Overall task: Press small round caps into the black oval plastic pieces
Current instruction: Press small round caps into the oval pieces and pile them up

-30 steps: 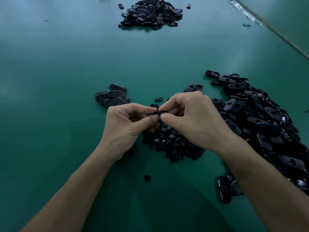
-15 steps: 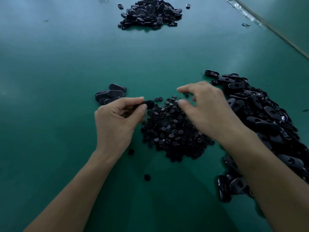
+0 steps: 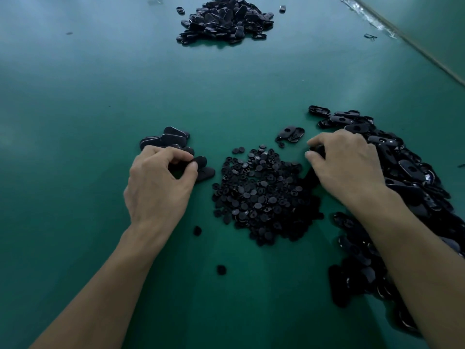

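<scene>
left grip (image 3: 161, 183) pinches oval piece (image 3: 200, 161) by small stack (image 3: 166, 137) | right grip (image 3: 346, 165) curled on dark piece (image 3: 319, 150), likely an oval, at edge of big pile (image 3: 412, 170) | cap heap (image 3: 261, 195) between them | open tabletop (image 3: 226, 84) up to far pile (image 3: 224, 18)

the left hand (image 3: 158, 187) and right hand (image 3: 347, 167) are bare, with bumpy knuckles and faint ridges on their backs. the left forearm (image 3: 100, 285) and right forearm (image 3: 422, 260) are bare too, long and smooth.
</scene>
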Demonstrator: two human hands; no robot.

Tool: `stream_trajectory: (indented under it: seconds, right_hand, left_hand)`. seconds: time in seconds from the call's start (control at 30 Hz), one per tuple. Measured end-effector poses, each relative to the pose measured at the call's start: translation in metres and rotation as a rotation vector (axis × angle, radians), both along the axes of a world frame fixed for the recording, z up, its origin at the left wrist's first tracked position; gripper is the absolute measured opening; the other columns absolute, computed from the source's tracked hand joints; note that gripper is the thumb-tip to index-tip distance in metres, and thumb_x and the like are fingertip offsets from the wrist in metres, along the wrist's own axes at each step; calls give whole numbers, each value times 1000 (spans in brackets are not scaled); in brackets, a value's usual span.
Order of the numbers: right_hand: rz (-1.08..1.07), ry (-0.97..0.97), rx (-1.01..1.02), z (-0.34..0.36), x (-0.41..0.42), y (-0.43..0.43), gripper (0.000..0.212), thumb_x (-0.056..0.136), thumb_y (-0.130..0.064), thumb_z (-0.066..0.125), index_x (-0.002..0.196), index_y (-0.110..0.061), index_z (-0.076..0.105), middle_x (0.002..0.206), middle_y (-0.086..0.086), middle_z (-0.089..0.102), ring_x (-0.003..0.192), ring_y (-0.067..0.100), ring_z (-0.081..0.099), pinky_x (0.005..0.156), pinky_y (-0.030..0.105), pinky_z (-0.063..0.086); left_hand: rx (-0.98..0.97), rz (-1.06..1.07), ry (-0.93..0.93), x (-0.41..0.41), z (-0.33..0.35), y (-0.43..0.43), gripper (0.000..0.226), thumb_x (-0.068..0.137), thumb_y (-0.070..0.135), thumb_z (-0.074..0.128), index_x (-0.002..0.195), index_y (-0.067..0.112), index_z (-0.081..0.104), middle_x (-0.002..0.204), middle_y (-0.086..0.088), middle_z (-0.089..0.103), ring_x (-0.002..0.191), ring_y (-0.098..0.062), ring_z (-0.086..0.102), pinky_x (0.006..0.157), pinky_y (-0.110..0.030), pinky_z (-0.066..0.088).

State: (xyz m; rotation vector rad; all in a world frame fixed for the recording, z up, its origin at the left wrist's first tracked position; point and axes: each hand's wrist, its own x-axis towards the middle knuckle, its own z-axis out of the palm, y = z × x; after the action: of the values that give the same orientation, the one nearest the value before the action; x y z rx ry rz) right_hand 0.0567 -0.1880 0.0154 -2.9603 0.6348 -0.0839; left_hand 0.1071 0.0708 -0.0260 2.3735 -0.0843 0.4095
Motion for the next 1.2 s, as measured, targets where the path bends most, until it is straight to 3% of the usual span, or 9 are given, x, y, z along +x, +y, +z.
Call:
stream_trajectory:
  seconds: [0.1, 0.33, 0.5, 0.6, 0.7, 0.83, 1.0, 1.1, 1.2]
  right_hand:
    - [10, -53, 70, 1, 0, -2, 29, 96, -28, 64, 123, -18, 68, 118, 13, 67, 112, 35, 60, 96, 47, 48]
    - [14, -209, 171, -1, -1, -4, 18, 94, -18, 67, 111, -14, 74, 108, 9, 72, 101, 28, 66, 93, 47, 54]
    - [25, -342, 212, 1, 0, -3, 16, 96, -19, 66, 110, -17, 73, 108, 6, 72, 99, 25, 67, 93, 44, 54]
    - [89, -401, 367, 3, 2, 7, 16, 97, -19, 65, 110, -22, 74, 102, -2, 74, 88, 9, 66, 85, 23, 54]
    - [210, -348, 516, 5, 2, 23, 24, 98, -14, 62, 115, -26, 74, 103, -7, 69, 84, -4, 60, 73, -2, 40]
    - [384, -234, 751, 5, 0, 48, 30, 94, -11, 66, 116, -29, 74, 89, -12, 66, 73, 1, 62, 74, 12, 46]
    - [438, -229, 996, 6, -2, 63, 25, 87, -11, 75, 105, -28, 70, 86, -6, 71, 77, 12, 71, 82, 34, 60]
    - [393, -272, 1041, 6, -3, 62, 24, 84, -13, 78, 103, -26, 71, 86, -5, 73, 78, 12, 72, 84, 37, 60]
    - [346, -273, 980, 4, -4, 60, 11, 85, -21, 79, 94, -24, 73, 81, -4, 74, 73, 12, 72, 76, 32, 59]
  left_hand:
    - [-1, 1, 1, 0, -2, 0, 12, 85, 35, 75, 96, 37, 70, 97, 18, 54, 86, 1, 49, 55, -18, 31]
    - [-29, 21, 5, 2, -4, 1, 16, 88, 25, 69, 97, 38, 67, 96, 17, 51, 81, 1, 48, 55, -20, 32]
    - [-89, -44, -50, -1, -3, -1, 14, 89, 22, 69, 96, 34, 68, 92, 14, 53, 74, 2, 51, 61, -28, 45]
    - [-155, -159, -137, -5, 1, -8, 10, 89, 20, 72, 92, 28, 68, 81, 11, 58, 67, -5, 54, 61, -28, 49]
    - [-282, -295, -160, -12, 5, -17, 5, 90, 27, 71, 94, 27, 68, 74, 10, 62, 64, -9, 57, 59, -19, 46]
    - [-491, -413, -2, -20, 8, -25, 15, 87, 35, 70, 102, 36, 66, 84, 17, 70, 72, -3, 65, 56, -11, 44]
    - [-656, -494, 123, -20, 7, -26, 14, 88, 20, 70, 98, 30, 68, 82, 8, 75, 71, -5, 68, 58, -23, 54]
    - [-752, -517, 143, -18, 7, -24, 11, 90, 10, 72, 92, 20, 71, 80, 6, 75, 71, -7, 69, 59, -23, 57]
    - [-864, -505, 178, -18, 6, -25, 8, 84, 16, 72, 92, 16, 72, 79, 3, 76, 69, -11, 72, 62, -23, 59]
